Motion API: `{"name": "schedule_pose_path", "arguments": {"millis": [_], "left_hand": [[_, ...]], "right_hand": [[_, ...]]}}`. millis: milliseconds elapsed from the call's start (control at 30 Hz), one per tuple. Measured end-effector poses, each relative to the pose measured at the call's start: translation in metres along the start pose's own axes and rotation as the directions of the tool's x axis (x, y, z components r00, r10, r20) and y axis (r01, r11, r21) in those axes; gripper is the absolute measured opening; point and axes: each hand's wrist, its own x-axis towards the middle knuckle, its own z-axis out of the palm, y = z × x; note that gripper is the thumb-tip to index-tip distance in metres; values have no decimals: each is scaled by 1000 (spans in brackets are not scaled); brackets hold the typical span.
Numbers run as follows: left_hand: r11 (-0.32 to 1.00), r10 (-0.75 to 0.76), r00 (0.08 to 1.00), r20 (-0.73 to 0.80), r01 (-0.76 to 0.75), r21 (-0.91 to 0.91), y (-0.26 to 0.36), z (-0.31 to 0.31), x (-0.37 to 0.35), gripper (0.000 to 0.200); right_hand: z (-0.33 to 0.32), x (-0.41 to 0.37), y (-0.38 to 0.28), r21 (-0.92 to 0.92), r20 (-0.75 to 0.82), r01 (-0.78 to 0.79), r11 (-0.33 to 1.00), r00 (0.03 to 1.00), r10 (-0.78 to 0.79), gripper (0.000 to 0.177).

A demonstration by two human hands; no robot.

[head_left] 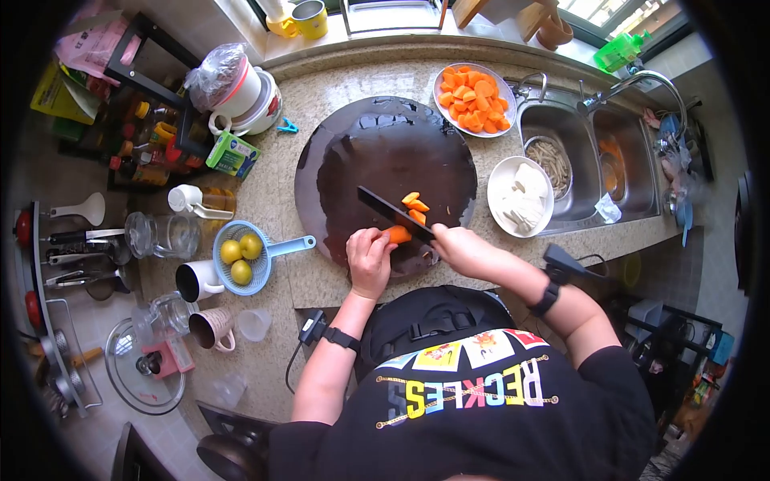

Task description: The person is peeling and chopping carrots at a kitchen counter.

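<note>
My left hand (370, 258) is closed on a piece of carrot (397, 234), holding it down on a large round dark cutting board (353, 172). In my right hand (455, 250) is a cleaver (393, 212), its dark blade crossing the board just beyond the held carrot. A few cut carrot chunks (415, 205) lie on the board on the far side of the blade. The board looks wet, with shiny patches near its back edge. The cleaver's handle is mostly hidden inside my right fist.
Behind right stands a plate of carrot chunks (488, 127); nearer is a bowl of white pieces (513, 228), beside a double sink (577, 210). To the left, a blue strainer (277, 247) holds several round yellow-green fruits, near mugs (212, 327) and a glass jar (156, 235).
</note>
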Motion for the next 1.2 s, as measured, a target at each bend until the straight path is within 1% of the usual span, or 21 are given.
{"name": "schedule_pose_path", "arguments": {"millis": [67,100,167,200,267,300,333,400,467,567,667,733,800,833,967,1033,1133,1200], "left_hand": [[1000,-2,1000,-11,2,12,-2,1,-2,27],[1000,8,1000,-9,-8,14,-2,1,-3,27],[999,-24,1000,1,24,48,-1,3,0,27],[997,-4,1000,-10,4,71,-3,3,-6,30],[997,2,999,44,-6,78,-4,1,-7,33],[998,-3,998,55,0,63,-8,2,-5,34],[998,0,999,49,-4,69,-8,1,1,34],[988,-79,996,36,73,133,-7,3,10,36],[984,-109,993,35,103,146,-4,4,15,37],[993,-61,996,59,55,109,3,-1,11,35],[989,-112,993,46,106,107,5,-9,0,34],[987,-121,991,51,115,109,1,-13,-2,31],[995,-104,993,60,103,20,-4,-12,-4,29],[994,-110,992,61,109,19,-3,-11,-5,29],[994,-111,994,23,111,20,-3,-7,-8,27],[993,-116,993,15,116,17,-4,-6,-8,27],[992,-126,992,13,126,2,-4,-6,-7,27],[995,-102,995,-23,102,0,-4,-5,-6,28]], "right_hand": [[22,18,-8,13,-120,-3,1000,993,5,21],[25,21,-7,17,-129,-2,1000,992,5,21],[24,30,-7,40,-190,24,999,982,-16,21],[23,31,-6,43,-215,26,999,977,-16,21],[19,28,4,41,-138,92,995,987,-85,21],[16,30,8,25,-174,106,994,980,-100,21],[13,32,9,23,-178,114,993,978,-108,21],[7,33,12,78,-279,87,993,958,-62,21],[0,32,13,85,-300,107,991,951,-77,20],[-1,24,14,93,-278,83,992,959,-54,20],[0,8,12,106,-246,99,990,967,-70,20],[-2,-1,10,104,-178,80,991,982,-61,20],[-4,-11,8,90,-163,103,991,983,-87,19],[-6,-16,8,78,-154,122,989,982,-110,19],[-12,-29,6,52,-102,131,990,987,-125,18],[-12,-31,7,-2,-58,131,991,990,-131,18],[-14,-25,4,-19,-20,113,993,993,-114,18],[-11,-17,1,4,4,97,995,995,-97,18]]}}
